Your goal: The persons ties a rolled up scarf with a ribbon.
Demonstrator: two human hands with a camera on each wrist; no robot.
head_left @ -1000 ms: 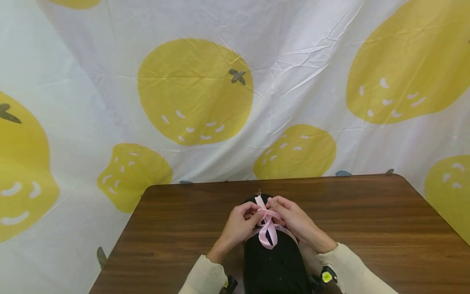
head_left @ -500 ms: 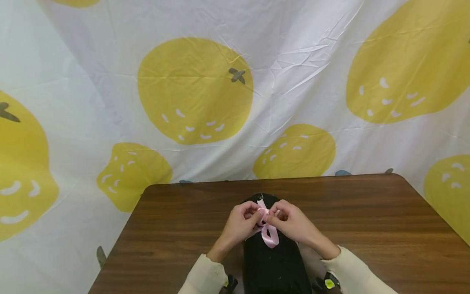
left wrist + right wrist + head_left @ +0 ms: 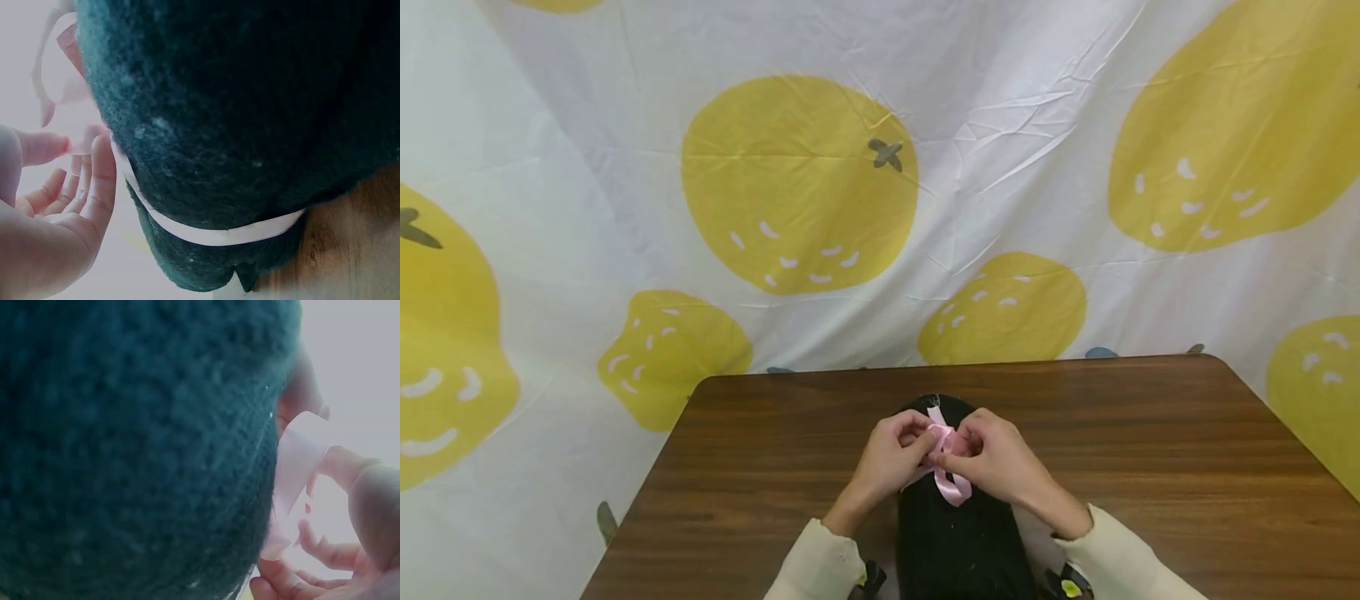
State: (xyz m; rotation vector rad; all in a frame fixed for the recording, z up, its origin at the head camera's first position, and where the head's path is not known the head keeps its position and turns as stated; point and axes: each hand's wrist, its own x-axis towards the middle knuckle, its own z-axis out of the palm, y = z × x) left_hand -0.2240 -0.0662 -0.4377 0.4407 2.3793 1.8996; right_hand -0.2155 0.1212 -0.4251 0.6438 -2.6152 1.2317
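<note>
A dark, fuzzy roll of cloth [image 3: 958, 542] lies lengthwise toward me, with a pink ribbon [image 3: 953, 493] around it. On top the ribbon is crossed, with a hanging loop and a frayed tail at the far side. My left hand [image 3: 883, 458] pinches the ribbon at the crossing between thumb and fingers. From the other side my right hand [image 3: 1007, 467] pinches it too, thumb on the near side. In the left wrist view the ribbon band [image 3: 219, 237] runs down the roll's side. A wide ribbon fold [image 3: 300, 453] stands at the right thumb in the right wrist view.
The brown wooden table [image 3: 760, 467] has rounded far corners. Behind it hangs a white cloth backdrop [image 3: 1000, 192] printed with yellow fruit. Dark wrist straps [image 3: 1067, 581] sit by the cream sleeves [image 3: 820, 560].
My right hand has shifted from the ribbon's far side to the crossing, its thumb coming nearer to me over the loop. The left hand has stayed almost in place.
</note>
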